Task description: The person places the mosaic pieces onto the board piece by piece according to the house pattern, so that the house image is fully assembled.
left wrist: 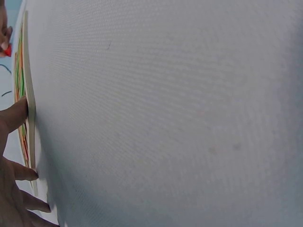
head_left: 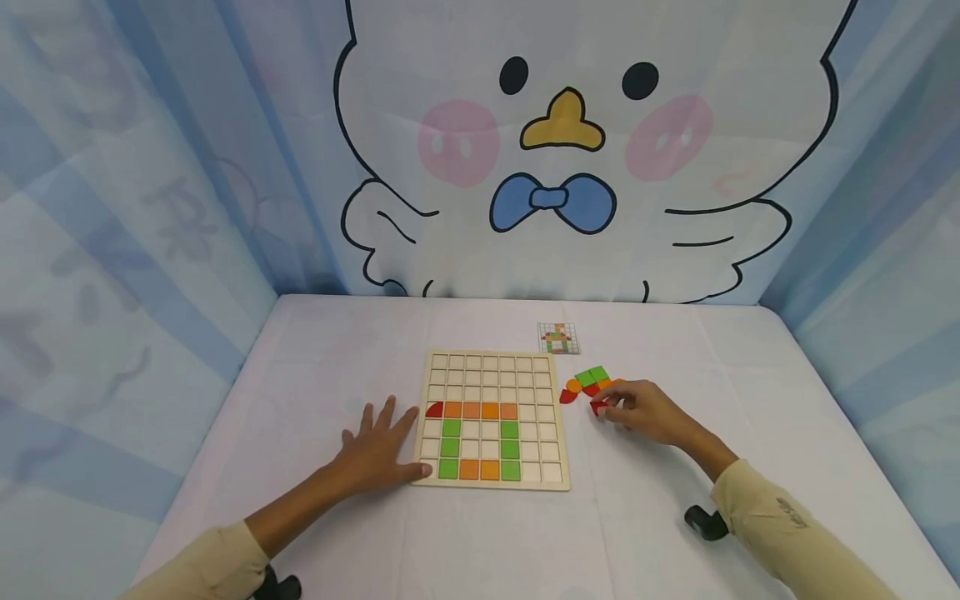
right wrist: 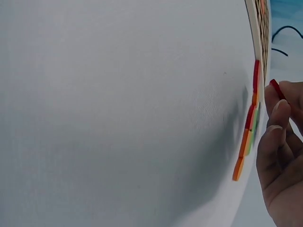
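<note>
A wooden grid board (head_left: 491,363) lies on the table, with green, orange and red tiles set in some of its squares. My left hand (head_left: 375,454) is spread at the board's left side, its thumb over the near left corner and a fingertip at the left edge. To the right of the board, my right hand (head_left: 648,412) pinches a red tile (right wrist: 275,86) between thumb and fingers, raised above the table in the right wrist view. Close to that hand lie loose pieces: green squares (head_left: 592,376), an orange round piece (head_left: 573,386) and a red quarter-round piece (head_left: 567,397).
A small pattern card (head_left: 558,338) lies beyond the board's far right corner. The white table (head_left: 330,350) is bordered by a printed curtain (head_left: 465,250) at the back and sides.
</note>
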Demonstrator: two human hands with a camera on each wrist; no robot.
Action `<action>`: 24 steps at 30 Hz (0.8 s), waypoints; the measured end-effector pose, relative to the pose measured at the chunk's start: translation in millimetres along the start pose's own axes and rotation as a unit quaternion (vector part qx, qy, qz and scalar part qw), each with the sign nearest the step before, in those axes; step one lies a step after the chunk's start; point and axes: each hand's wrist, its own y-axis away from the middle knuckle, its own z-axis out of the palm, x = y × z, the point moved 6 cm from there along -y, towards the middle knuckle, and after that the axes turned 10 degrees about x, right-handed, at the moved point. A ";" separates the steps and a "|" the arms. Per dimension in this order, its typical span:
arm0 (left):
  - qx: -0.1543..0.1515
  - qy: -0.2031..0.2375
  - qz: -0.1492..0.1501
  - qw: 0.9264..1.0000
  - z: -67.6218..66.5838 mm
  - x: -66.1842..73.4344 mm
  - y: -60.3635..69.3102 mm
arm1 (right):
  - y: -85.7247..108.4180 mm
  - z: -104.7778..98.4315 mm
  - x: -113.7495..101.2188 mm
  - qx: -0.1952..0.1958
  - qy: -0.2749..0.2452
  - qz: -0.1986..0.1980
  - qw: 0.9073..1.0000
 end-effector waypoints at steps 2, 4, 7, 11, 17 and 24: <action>-0.001 0.001 -0.001 1.000 -0.1 -0.1 0.0 | -2.2 4.6 -3.7 0.000 -0.012 -0.003 1.000; -0.001 0.001 -0.002 1.000 -0.1 -0.2 -0.1 | -4.2 8.9 -9.3 -0.002 -0.020 -0.012 1.000; 0.000 0.003 -0.002 1.000 0.4 -0.7 -0.7 | -7.7 15.6 -16.3 -0.005 -0.028 -0.017 0.999; 0.000 0.004 -0.002 1.000 1.5 -1.3 -2.2 | -12.7 24.7 -25.4 -0.004 -0.034 -0.032 0.999; 0.003 0.000 -0.001 1.000 1.1 -0.9 -3.1 | -18.3 37.9 -41.4 -0.004 -0.053 -0.048 0.997; 0.002 -0.001 -0.002 1.000 0.2 0.8 -1.2 | -20.8 51.0 -56.0 -0.024 -0.059 -0.058 0.996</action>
